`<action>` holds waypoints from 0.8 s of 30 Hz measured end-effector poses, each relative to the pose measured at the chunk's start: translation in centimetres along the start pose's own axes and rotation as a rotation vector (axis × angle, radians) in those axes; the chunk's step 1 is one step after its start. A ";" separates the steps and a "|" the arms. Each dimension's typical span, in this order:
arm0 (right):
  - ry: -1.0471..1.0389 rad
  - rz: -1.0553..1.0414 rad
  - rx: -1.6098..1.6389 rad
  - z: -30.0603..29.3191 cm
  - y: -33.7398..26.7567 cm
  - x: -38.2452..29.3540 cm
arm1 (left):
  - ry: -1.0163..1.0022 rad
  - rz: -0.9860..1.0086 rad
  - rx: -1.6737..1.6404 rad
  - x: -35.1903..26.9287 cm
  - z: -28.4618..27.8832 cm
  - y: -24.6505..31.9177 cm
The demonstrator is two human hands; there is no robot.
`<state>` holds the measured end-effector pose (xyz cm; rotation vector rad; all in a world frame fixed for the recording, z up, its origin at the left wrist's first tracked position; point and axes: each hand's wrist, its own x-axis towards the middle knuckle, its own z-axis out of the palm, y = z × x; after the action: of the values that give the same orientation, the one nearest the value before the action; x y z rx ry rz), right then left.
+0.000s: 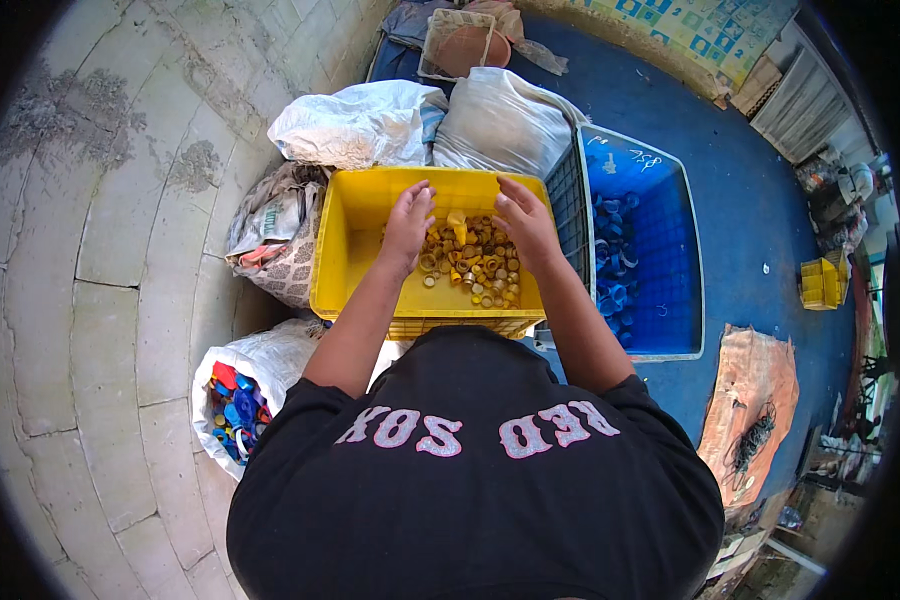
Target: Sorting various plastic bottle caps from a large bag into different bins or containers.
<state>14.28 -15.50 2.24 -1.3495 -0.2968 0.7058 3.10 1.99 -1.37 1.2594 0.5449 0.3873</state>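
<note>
A yellow plastic crate [435, 309] stands before me with many yellow plastic bottle caps [487, 262] heaped in its middle and right part. Over the left side of the heap I hold my left hand [411, 223], with nothing seen in it. My right hand [525, 225] is over the crate's right side, fingers apart and also without anything visible in it. The palms face each other across a gap. Between them a yellow funnel-shaped plastic piece [457, 225] rests on the caps. Whether any fingertip touches the caps cannot be told.
On the right, a blue crate [667, 247] holds blue caps [613, 255]. White woven sacks [510, 120] lie behind the yellow crate. An open white sack [285, 352] of mixed coloured caps stands at the left, near a patterned sack [292, 270] by the block wall [105, 322].
</note>
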 end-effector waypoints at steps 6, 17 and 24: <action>-0.100 0.075 -0.060 -3.5 2.2 -4.2 | 0.020 -0.047 -0.084 -6.0 -1.7 -0.4; -0.393 -0.385 -0.531 -5.3 1.1 -11.2 | 0.244 0.121 0.048 -21.2 -0.8 -2.8; -0.779 -0.418 -0.626 -3.3 2.2 -11.6 | 0.435 0.099 0.075 -28.9 1.4 -5.7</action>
<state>6.69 -25.12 1.71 -1.4623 -1.4767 0.7857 -19.69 -16.80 -1.56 1.2825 0.8730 0.7388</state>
